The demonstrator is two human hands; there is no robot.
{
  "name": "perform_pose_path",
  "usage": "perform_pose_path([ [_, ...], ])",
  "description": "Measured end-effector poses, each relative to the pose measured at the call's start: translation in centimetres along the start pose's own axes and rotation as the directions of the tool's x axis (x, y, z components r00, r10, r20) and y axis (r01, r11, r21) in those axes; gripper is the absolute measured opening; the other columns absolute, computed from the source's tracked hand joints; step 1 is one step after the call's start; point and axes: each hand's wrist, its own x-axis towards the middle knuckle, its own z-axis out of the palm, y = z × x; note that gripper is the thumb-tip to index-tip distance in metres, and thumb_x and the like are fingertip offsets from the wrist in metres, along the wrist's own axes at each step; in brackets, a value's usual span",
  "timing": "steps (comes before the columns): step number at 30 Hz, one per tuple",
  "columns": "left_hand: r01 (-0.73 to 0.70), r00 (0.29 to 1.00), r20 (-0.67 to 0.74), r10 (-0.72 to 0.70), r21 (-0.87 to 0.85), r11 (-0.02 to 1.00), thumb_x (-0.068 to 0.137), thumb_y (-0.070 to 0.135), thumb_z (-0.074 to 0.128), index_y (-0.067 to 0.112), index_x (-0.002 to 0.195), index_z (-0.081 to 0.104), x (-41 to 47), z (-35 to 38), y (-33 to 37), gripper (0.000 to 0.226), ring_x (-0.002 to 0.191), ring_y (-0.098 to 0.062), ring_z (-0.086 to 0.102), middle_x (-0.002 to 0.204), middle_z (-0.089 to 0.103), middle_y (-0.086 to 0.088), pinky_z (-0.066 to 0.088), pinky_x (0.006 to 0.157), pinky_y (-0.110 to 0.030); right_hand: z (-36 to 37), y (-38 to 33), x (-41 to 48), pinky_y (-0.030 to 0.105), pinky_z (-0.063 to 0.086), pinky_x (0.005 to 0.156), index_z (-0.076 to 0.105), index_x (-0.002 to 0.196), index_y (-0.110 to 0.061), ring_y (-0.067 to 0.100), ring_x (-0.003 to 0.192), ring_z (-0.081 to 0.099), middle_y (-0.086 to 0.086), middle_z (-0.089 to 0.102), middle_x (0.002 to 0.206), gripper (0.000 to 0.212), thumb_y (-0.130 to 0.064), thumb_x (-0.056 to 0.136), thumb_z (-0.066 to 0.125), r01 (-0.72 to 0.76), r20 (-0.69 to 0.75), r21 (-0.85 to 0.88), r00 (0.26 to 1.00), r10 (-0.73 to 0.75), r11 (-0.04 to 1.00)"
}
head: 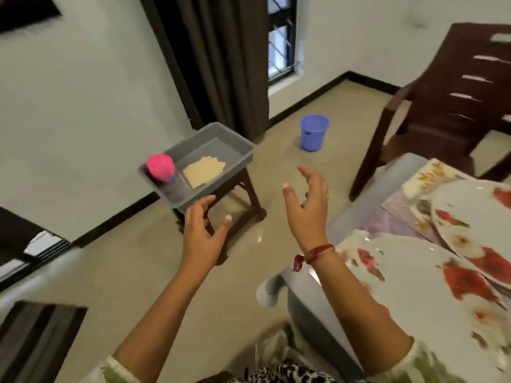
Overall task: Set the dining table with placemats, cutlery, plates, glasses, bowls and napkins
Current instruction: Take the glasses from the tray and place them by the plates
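**Forearms [359, 313] Extended, Nothing Held**

We hold both hands out at mid-frame. Our left hand [204, 230] and right hand [307, 205] are spread, fingers loosely curved, touching nothing. We judge this a reach toward the beige napkins [204, 171] in the grey tray [221, 179], centre-left. Plates [414, 286] already lie on the table [312, 313], lower right.

Seeing both hands up, holding nothing. Left hand [203, 230] fingers loosely spread, just short of near corner of grey tray [218, 149]. Right hand [308, 203] relaxed, red thread [318, 252] at wrist, beside table [312, 308] edge. Tray sits on dark stool [253, 194]; inside it a pink object [160, 165] and tan napkins [204, 171], plus something clear I can't make out. Two floral plates [414, 286] on table, overlapping. Blue bucket [313, 132] on floor, brown chair [442, 106] behind table.
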Motion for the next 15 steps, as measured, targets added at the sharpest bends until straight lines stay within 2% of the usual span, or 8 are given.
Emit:
perform_pose_path([
  [3,0.026,0.998,-0.059,-0.025,0.026,0.999,0.088,0.024,0.066,0.024,0.124,0.05,3.6,-1.9,-3.1,0.04,0.111,0.004,0.046,0.12,0.044,0.01,0.042,0.099,-0.029,6.1,0.2,1.8,0.042,0.038,0.104,0.052,0.125,-0.017,0.012,0.116,0.045,-0.003,0.047,0.12,0.038,-0.017,0.088,0.061,-0.04,0.096,0.023,0.995,0.037,0.999],
  [8,0.09,0.993,-0.083,-0.085,0.052,0.995,0.088,0.023,0.067,0.022,0.125,0.05,11.5,-3.5,-9.1,0.041,0.116,-0.007,0.046,0.124,0.047,0.005,0.038,0.092,-0.017,15.4,2.3,5.7,0.037,0.04,0.103,0.052,0.124,-0.021,0.01,0.116,0.044,-0.009,0.044,0.118,0.036,-0.02,0.089,0.061,-0.092,0.209,0.017,0.974,0.087,0.996],
  [12,0.173,0.983,-0.071,-0.168,0.067,0.983,0.088,0.02,0.066,0.026,0.124,0.049,16.9,-5.0,-12.4,0.041,0.113,-0.006,0.046,0.123,0.045,0.007,0.035,0.086,-0.002,21.3,4.5,8.7,0.042,0.043,0.101,0.054,0.122,-0.02,0.015,0.117,0.047,-0.006,0.048,0.119,0.034,-0.02,0.088,0.062,-0.15,0.276,0.001,0.95,0.144,0.989],
  [13,0.192,0.979,-0.082,-0.186,0.075,0.979,0.088,0.019,0.067,0.026,0.124,0.049,18.1,-5.6,-13.2,0.04,0.113,-0.006,0.046,0.122,0.045,0.007,0.034,0.088,-0.004,22.8,5.0,9.3,0.043,0.043,0.101,0.054,0.122,-0.019,0.017,0.116,0.048,-0.006,0.048,0.117,0.035,-0.019,0.088,0.062,-0.149,0.303,-0.006,0.942,0.144,0.989],
  [15,0.212,0.974,-0.103,-0.203,0.093,0.973,0.087,0.016,0.067,0.027,0.119,0.048,19.9,-6.7,-14.8,0.039,0.113,-0.007,0.046,0.119,0.045,0.009,0.036,0.095,-0.018,25.2,5.9,10.1,0.044,0.044,0.101,0.054,0.123,-0.018,0.018,0.115,0.05,-0.007,0.048,0.115,0.037,-0.019,0.087,0.064,-0.146,0.364,-0.038,0.919,0.149,0.989],
])
